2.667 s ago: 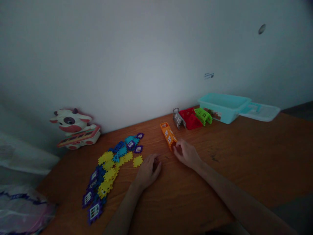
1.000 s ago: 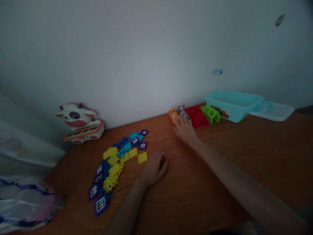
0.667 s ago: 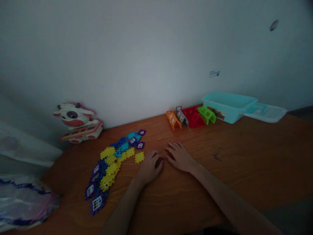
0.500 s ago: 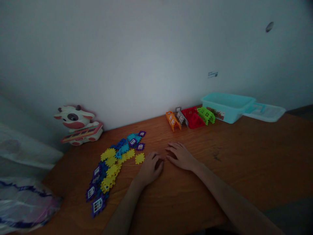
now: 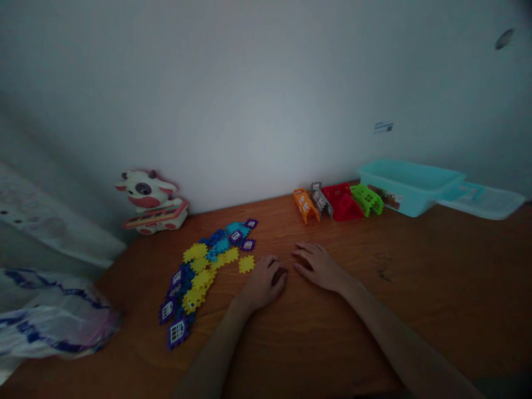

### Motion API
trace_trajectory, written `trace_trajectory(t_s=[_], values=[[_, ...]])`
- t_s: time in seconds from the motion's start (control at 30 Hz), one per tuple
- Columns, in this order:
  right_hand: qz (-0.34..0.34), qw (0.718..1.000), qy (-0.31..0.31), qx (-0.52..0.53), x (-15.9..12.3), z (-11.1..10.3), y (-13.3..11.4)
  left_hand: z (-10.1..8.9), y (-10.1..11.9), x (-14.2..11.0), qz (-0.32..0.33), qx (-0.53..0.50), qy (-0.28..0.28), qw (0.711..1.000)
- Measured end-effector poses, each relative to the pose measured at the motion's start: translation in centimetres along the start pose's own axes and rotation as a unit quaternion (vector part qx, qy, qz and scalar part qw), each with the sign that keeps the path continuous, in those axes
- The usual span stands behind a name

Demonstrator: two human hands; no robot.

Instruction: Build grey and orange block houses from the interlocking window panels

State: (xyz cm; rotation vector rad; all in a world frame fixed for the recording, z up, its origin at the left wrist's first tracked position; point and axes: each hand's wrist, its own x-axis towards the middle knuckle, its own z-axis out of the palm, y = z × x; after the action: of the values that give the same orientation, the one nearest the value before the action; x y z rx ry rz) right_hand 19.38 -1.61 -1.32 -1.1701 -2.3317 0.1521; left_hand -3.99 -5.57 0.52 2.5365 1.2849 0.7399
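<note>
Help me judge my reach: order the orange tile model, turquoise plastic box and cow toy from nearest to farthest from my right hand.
From the right hand:
1. Orange tile model, ahead, slightly left.
2. Turquoise plastic box, ahead to the right.
3. Cow toy, far left.

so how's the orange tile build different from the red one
The orange build is a long, narrow strip lying diagonally, while the red build is shorter and wider, with a tent-like shape. The orange one shows pale window cut-outs; on the red one, none are clear in this dim light. Both look like notched plastic tiles joined together, and both sit on the wooden table with a grey build between them.
</note>
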Motion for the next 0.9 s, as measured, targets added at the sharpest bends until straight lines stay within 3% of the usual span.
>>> trace_trajectory(t_s=[0.27, 0.43, 0.57, 0.7, 0.9], values=[[-0.016, 1.000, 0.003, -0.002, 0.1, 0.3, 0.7, -0.2, 0.3, 0.1, 0.007, 0.021, 0.002, 1.000], [-0.030, 0.999, -0.012, 0.009, 0.1, 0.0, 0.9, -1.0, 1.0, -0.1, -0.003, 0.101, -0.004, 0.995], [-0.034, 0.999, -0.005, 0.017, 0.3, 0.5, 1.5, -1.6, 1.1, -0.3, -0.100, 0.165, 0.042, 0.980], [-0.040, 0.999, -0.016, 0.020, 0.4, 0.7, 2.2, -2.2, -0.5, -0.6, -0.209, 0.210, 0.101, 0.950], [-0.020, 0.998, -0.047, 0.021, 0.7, 0.3, 2.3, -3.0, -1.8, -1.4, -0.300, 0.250, 0.027, 0.920]])
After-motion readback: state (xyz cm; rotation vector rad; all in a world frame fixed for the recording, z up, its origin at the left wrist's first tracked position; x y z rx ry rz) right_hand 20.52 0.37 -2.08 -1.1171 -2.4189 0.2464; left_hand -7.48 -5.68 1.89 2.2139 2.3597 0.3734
